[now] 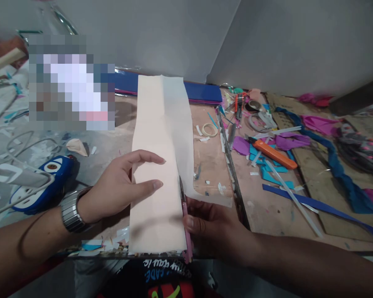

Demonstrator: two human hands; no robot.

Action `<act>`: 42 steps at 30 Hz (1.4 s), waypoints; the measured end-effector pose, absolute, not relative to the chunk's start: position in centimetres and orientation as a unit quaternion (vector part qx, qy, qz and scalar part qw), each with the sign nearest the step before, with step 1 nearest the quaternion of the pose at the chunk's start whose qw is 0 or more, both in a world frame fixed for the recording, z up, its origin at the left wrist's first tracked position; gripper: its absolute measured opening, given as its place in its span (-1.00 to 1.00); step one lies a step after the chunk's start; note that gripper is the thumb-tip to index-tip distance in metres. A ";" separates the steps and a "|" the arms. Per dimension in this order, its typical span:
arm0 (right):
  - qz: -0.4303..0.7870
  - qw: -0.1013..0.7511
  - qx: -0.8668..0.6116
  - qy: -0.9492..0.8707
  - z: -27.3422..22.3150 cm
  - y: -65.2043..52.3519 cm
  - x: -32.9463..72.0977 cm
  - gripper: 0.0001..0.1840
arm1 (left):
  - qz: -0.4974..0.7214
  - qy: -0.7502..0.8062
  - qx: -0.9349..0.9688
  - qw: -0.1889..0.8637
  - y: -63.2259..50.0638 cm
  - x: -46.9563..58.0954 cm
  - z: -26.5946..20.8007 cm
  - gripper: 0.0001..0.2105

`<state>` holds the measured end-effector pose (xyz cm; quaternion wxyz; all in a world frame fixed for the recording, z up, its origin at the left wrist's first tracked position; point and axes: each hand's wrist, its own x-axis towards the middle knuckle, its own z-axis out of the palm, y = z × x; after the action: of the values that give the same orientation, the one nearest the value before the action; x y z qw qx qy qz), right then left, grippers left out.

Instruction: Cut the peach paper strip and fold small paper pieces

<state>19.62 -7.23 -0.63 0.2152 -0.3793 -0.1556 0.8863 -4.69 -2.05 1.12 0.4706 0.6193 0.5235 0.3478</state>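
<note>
A long cream sheet of paper stretches away from me over the table, its near end at the table's front edge. My left hand grips its left side, with thumb and index finger on top and the other fingers hidden beneath. Pink-handled scissors are in my right hand, at the sheet's right side. Their dark blades point away from me along a cut line, partly hidden by the paper. A pale cut strip curls off to the right of the blades and spreads over my right fingers.
A blue power strip with cables lies at the left. Behind the sheet rests a flat blue stack. To the right are an orange cutter knife, a tape roll, a metal-edged strip, cardboard and coloured scraps.
</note>
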 end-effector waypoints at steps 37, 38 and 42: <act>0.872 0.242 -0.364 -0.220 -0.3 -7.0 19.4 -0.58 | 0.365 0.514 0.592 0.502 -1.7 -5.0 0.9 -0.67; 0.872 0.243 -0.363 -0.220 -0.2 -7.0 19.4 -0.59 | 0.361 0.516 0.596 0.498 -1.7 -4.9 1.0 -0.68; 0.879 0.250 -0.345 -0.216 -0.2 -7.0 19.4 -0.64 | 0.350 0.530 0.611 0.473 -1.7 -4.9 1.3 -0.68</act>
<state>19.37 -6.99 -0.16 0.2498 -0.3445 -0.2155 0.8789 -4.90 -1.68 1.33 0.4733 0.6106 0.5300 0.3496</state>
